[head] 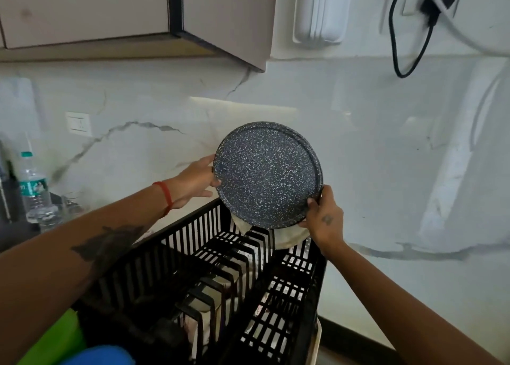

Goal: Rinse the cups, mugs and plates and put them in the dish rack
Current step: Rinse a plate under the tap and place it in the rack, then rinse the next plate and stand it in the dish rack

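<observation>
**Over the rack, one plate in two hands**

Above the far end of the black dish rack, one dark speckled plate was held nearly upright. The left hand pinched its left rim; the right hand curled its fingers round the lower right edge. One pale plate stood behind it in the rack. One water bottle stood on the worktop at left, before a marble wall with one switch.

- A home kitchen, seen from above a counter.
- White marble-look backsplash with grey veins.
- Beige wall cabinet overhead.
- Black plastic dish rack on the counter.
- Wall switch, a plugged-in black cable, and a water bottle at the left.
</observation>
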`<state>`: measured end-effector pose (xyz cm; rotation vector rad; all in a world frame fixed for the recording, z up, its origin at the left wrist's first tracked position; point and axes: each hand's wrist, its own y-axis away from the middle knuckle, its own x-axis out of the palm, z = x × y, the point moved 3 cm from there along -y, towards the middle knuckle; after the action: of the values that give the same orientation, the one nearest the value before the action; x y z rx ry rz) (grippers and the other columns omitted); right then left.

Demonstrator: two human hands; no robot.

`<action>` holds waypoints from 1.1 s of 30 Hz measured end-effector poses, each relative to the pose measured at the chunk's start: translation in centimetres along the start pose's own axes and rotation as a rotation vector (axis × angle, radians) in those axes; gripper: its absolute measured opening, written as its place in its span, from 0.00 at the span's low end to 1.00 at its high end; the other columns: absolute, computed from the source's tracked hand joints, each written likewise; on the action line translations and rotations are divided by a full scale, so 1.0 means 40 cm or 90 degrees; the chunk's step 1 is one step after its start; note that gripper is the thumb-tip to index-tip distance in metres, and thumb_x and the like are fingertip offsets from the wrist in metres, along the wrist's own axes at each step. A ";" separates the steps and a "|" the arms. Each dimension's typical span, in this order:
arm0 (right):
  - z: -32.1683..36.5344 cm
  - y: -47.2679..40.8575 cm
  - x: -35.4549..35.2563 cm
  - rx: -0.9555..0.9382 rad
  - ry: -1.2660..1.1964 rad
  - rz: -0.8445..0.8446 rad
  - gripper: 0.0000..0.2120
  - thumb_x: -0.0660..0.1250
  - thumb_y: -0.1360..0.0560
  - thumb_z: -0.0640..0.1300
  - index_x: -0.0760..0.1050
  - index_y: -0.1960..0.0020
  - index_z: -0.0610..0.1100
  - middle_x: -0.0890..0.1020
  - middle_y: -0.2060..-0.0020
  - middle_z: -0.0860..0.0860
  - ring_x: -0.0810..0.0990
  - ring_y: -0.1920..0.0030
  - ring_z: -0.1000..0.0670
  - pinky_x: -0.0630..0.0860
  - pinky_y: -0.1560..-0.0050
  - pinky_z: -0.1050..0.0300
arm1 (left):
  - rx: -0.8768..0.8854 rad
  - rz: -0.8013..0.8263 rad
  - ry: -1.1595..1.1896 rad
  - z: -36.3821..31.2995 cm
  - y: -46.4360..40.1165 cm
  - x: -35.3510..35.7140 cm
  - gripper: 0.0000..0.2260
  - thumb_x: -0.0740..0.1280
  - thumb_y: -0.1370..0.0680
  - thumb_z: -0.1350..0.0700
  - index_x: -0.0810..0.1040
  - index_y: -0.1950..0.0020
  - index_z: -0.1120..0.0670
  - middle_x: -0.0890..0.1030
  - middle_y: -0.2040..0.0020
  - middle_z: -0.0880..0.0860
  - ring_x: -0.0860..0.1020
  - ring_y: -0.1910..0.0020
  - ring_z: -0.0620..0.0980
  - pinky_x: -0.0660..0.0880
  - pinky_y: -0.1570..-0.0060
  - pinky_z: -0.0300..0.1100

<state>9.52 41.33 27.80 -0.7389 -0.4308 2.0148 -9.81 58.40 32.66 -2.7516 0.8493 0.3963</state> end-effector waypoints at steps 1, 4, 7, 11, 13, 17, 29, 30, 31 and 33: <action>-0.001 0.000 -0.001 0.005 -0.006 -0.004 0.07 0.55 0.20 0.37 0.66 0.42 0.38 0.77 0.58 0.44 0.80 0.57 0.36 0.78 0.55 0.35 | 0.005 -0.002 -0.011 0.001 -0.003 0.004 0.33 0.59 0.23 0.71 0.59 0.23 0.45 0.73 0.34 0.49 0.74 0.41 0.49 0.74 0.49 0.43; -0.003 -0.001 0.002 0.018 -0.008 -0.015 0.08 0.55 0.20 0.36 0.67 0.42 0.38 0.77 0.57 0.43 0.80 0.56 0.37 0.78 0.55 0.35 | 0.008 -0.004 -0.020 0.000 -0.014 0.016 0.31 0.60 0.23 0.71 0.61 0.25 0.45 0.74 0.39 0.47 0.74 0.42 0.49 0.73 0.47 0.44; -0.018 0.004 0.011 0.043 0.018 -0.002 0.10 0.56 0.20 0.35 0.67 0.39 0.37 0.79 0.53 0.40 0.79 0.54 0.38 0.77 0.52 0.38 | -0.010 -0.005 -0.036 0.011 -0.020 0.020 0.28 0.60 0.23 0.70 0.64 0.26 0.48 0.74 0.34 0.51 0.73 0.43 0.50 0.73 0.52 0.41; -0.036 0.005 0.022 0.076 0.095 0.049 0.12 0.59 0.21 0.37 0.71 0.39 0.37 0.80 0.49 0.40 0.78 0.50 0.40 0.77 0.48 0.43 | -0.050 0.014 -0.077 0.053 -0.020 0.024 0.29 0.62 0.23 0.69 0.61 0.24 0.51 0.70 0.30 0.53 0.71 0.37 0.52 0.72 0.53 0.42; -0.038 0.003 0.031 0.058 0.184 0.075 0.09 0.62 0.22 0.39 0.73 0.43 0.37 0.80 0.49 0.40 0.78 0.51 0.42 0.76 0.49 0.48 | -0.075 0.044 -0.097 0.074 -0.018 0.029 0.29 0.63 0.23 0.67 0.60 0.24 0.51 0.68 0.28 0.54 0.68 0.33 0.55 0.72 0.44 0.49; -0.032 0.009 0.036 0.024 0.233 0.088 0.24 0.65 0.25 0.36 0.63 0.32 0.41 0.76 0.45 0.42 0.76 0.47 0.41 0.72 0.50 0.50 | -0.081 0.054 -0.112 0.084 -0.007 0.046 0.34 0.64 0.24 0.67 0.55 0.23 0.47 0.66 0.27 0.53 0.66 0.32 0.54 0.73 0.46 0.50; -0.004 0.066 -0.038 -0.031 0.131 0.108 0.40 0.67 0.28 0.36 0.49 0.23 0.44 0.67 0.39 0.43 0.70 0.45 0.47 0.66 0.50 0.60 | 0.028 0.209 -0.350 -0.026 0.148 0.222 0.35 0.65 0.21 0.58 0.48 0.21 0.50 0.71 0.35 0.53 0.72 0.40 0.51 0.68 0.37 0.47; -0.006 0.071 -0.056 -0.028 0.110 0.111 0.39 0.68 0.28 0.36 0.51 0.23 0.44 0.67 0.37 0.42 0.70 0.41 0.45 0.65 0.46 0.60 | 0.042 0.211 -0.368 -0.041 0.163 0.236 0.34 0.65 0.21 0.57 0.49 0.21 0.50 0.72 0.36 0.53 0.72 0.44 0.49 0.69 0.39 0.47; -0.006 0.076 -0.075 -0.025 0.094 0.108 0.38 0.68 0.28 0.36 0.54 0.23 0.44 0.67 0.34 0.42 0.69 0.36 0.44 0.66 0.41 0.59 | 0.061 0.211 -0.388 -0.055 0.178 0.249 0.34 0.65 0.21 0.57 0.49 0.21 0.50 0.70 0.31 0.55 0.71 0.41 0.49 0.67 0.37 0.46; 0.001 0.092 -0.128 -0.029 0.053 0.102 0.34 0.68 0.26 0.36 0.57 0.24 0.43 0.67 0.31 0.42 0.69 0.33 0.42 0.69 0.36 0.51 | 0.096 0.213 -0.417 -0.084 0.212 0.279 0.33 0.66 0.21 0.56 0.51 0.21 0.50 0.60 0.23 0.54 0.67 0.30 0.53 0.63 0.33 0.44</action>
<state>9.17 35.03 27.46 -0.9065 -0.3815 2.1195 -5.21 44.86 31.01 -2.1122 1.0790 1.1557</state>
